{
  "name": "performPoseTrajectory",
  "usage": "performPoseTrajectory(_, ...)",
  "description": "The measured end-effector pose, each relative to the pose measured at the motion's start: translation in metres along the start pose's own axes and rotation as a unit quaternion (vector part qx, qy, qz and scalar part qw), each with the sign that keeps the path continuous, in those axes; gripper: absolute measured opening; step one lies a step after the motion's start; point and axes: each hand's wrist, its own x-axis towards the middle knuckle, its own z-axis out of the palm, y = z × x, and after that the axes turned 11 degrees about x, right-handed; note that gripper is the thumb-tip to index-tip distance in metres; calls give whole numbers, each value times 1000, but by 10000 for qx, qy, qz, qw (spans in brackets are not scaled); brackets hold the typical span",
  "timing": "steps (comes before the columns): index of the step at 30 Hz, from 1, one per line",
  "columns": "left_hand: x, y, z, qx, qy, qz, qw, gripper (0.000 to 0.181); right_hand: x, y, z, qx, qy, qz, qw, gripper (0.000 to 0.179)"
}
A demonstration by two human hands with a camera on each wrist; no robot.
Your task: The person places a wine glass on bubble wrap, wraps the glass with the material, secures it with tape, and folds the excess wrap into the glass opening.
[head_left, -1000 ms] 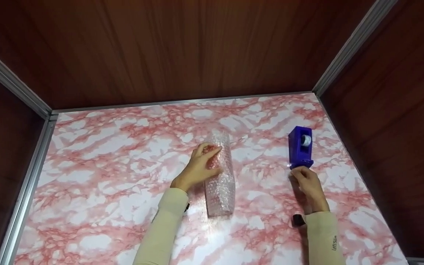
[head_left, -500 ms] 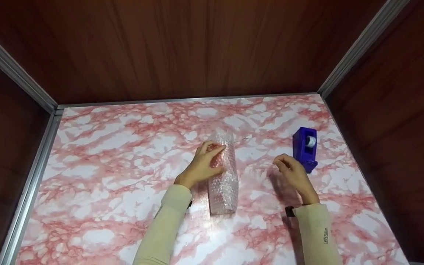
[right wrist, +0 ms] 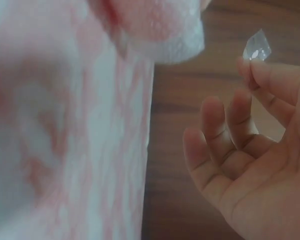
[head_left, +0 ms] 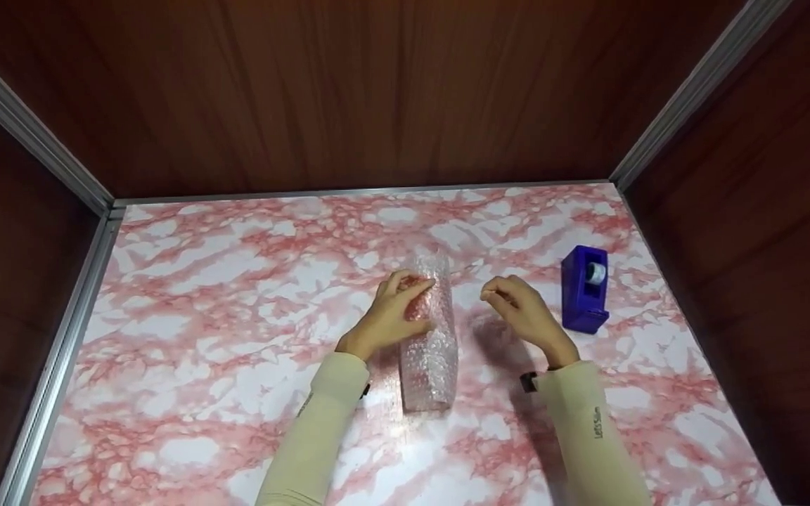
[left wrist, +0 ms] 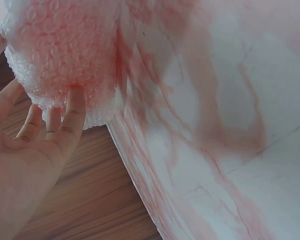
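A bubble-wrap roll (head_left: 430, 365) lies lengthwise in the middle of the marbled table, with something reddish showing through it in the wrist views. My left hand (head_left: 387, 318) holds it from the left side, thumb and fingertips on the wrap (left wrist: 65, 55). Whether anything is inside the roll cannot be told. To the right of the roll, apart from it, my right hand (head_left: 523, 309) is raised above the table. Between thumb and forefinger it pinches a short piece of clear tape (right wrist: 258, 46); its other fingers are loosely bent.
A purple tape dispenser (head_left: 583, 292) with a roll of tape stands on the right part of the table (head_left: 236, 281), beyond my right hand. Dark wood panels (head_left: 349, 98) enclose the back and both sides, with metal rails along the edges.
My right hand has moved left from the front end of the tape dispenser towards the bubble-wrap roll. My left hand stays on the roll. The view has shifted slightly.
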Motion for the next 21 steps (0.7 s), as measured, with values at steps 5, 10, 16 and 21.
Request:
performPoseTrajectory(5,0,1,0,94,15,-50,9999,73,19,-11,23,-223,-616,-240,9976,10)
performPoseTrajectory(10,0,4,0,104,-78,-157,9998,74,30,-18,42,-732,-985,-316,9919,9)
performPoseTrajectory(16,0,5,0,74,-42,-137,9999,73,34,-23,53,-1438,-1138,-373,9823,6)
performPoseTrajectory(21,0,3,-1,167,66,-77,9998,71,37,-26,59,-2037,-1132,-533,9710,9)
